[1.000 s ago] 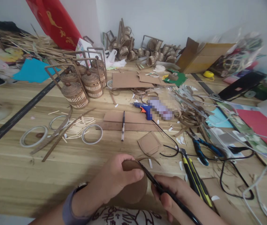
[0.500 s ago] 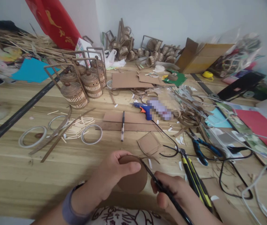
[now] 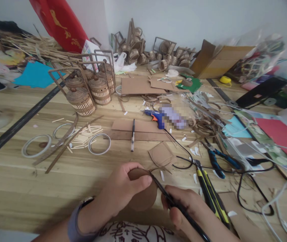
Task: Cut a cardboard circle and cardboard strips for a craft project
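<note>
My left hand [image 3: 122, 191] pinches a round brown cardboard disc [image 3: 143, 196], thumb on top, just above the near table edge. My right hand [image 3: 183, 208] is closed round black scissors [image 3: 170, 201], whose blades meet the disc's upper right rim. A thin curled cardboard strip [image 3: 160, 168] trails from the cut. A watch [image 3: 85, 201] sits on my left wrist.
A yellow-black utility knife [image 3: 210, 195], blue pliers [image 3: 217, 161] and black cable [image 3: 249, 188] lie to the right. A blue glue gun [image 3: 156, 117], pen [image 3: 132, 134] and cardboard strips [image 3: 140, 131] lie ahead. Tape rings [image 3: 99, 144] and woven cardboard baskets [image 3: 88, 90] stand left.
The disc has turned slightly in my left hand and the scissors have shifted a little along its rim. Everything on the table stays where it was.
</note>
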The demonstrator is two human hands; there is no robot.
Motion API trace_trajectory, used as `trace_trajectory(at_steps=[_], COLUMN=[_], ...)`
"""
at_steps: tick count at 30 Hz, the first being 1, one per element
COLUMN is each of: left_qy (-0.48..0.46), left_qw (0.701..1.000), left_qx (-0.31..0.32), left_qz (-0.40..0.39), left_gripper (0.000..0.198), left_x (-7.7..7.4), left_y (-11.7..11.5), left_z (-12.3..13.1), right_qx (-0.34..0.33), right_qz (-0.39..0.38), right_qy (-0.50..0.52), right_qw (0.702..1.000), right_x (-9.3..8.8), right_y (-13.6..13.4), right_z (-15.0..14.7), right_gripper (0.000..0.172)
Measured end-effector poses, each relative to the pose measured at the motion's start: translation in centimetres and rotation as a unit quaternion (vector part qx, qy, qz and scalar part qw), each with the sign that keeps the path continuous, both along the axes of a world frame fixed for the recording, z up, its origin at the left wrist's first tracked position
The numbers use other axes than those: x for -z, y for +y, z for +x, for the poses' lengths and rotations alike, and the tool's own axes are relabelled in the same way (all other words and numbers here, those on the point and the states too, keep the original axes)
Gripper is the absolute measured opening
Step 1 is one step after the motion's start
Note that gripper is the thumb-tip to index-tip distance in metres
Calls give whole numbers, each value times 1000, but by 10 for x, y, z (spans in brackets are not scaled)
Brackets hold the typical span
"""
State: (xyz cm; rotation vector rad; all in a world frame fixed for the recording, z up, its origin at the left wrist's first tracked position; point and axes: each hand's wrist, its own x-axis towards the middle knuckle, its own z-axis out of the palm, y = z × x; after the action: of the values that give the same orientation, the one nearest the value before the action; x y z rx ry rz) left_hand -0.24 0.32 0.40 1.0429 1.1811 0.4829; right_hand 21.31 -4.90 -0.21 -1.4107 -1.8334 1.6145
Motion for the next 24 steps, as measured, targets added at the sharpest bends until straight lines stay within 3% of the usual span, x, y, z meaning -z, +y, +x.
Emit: trace_trajectory(at_steps=[9,19,24], left_qy=[49,19,8], left_qw=[998,997,996], left_qx=[6,70,85], left_qz=[-28,18,18], left_gripper=[53,32,30], left_x=[-1,-5,-5], left_y=[-1,3,3], left_z=[0,-3,-3], right_qx=[11,3,0], right_qz=[-4,13,-9], right_qy=[38,-4,48], right_qw=[999,1000,999], right_x=[1,7,6], right_y=[-4,-5,-5], right_z=[0,3,3], right_gripper=[66,73,69])
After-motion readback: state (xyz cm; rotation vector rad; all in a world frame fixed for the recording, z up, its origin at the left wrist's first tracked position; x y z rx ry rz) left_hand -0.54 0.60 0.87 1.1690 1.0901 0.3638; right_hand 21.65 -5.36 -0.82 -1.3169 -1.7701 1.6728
